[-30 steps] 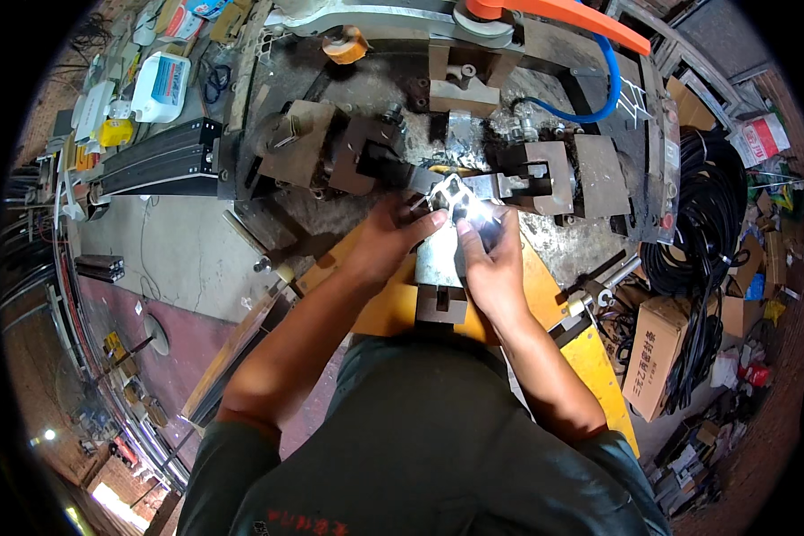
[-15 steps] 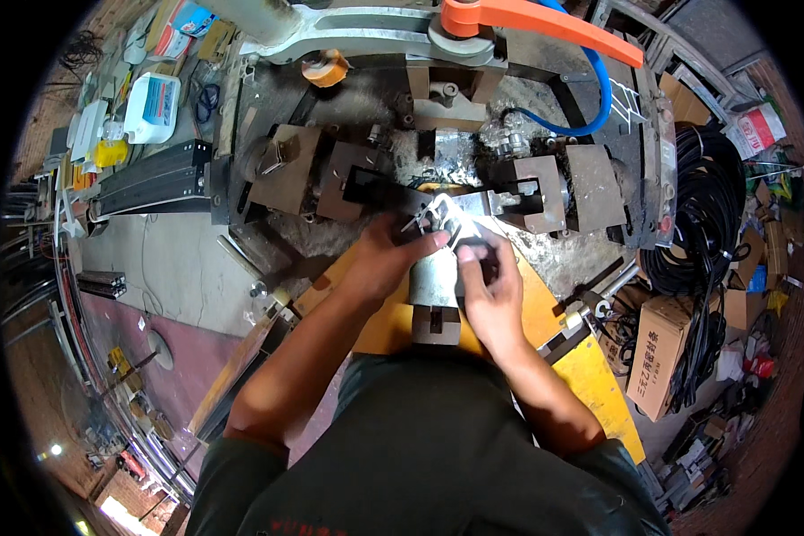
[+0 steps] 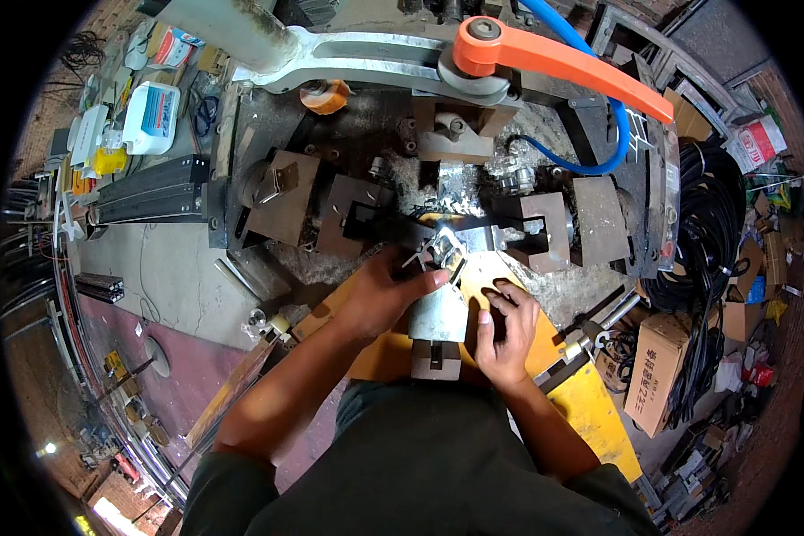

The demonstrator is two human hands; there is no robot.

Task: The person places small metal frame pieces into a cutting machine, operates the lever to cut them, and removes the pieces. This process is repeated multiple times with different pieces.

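Note:
My left hand is closed on a bright metal profile with angled, hollow-looking ends, just above the centre of the machine. The thumb presses its near side, and the other fingers are partly hidden behind it. Directly below lies a smooth metal plate, with a notched steel block at its near end. To the right of the plate, over a yellow surface, my right hand is open, with fingers loosely bent and apart. Nothing shows in it. Steel jaw blocks flank the profile on the left and others on the right.
A thick metal arm with an orange lever spans the far side, and a blue hose loops beside it. At left stand a white jug and dark profiles. Black coiled strips and a cardboard box are at right.
My right hand has let go of the profile and drawn back toward me and to the right. My left hand keeps its hold. The whole view has shifted slightly, with the machine lower in it.

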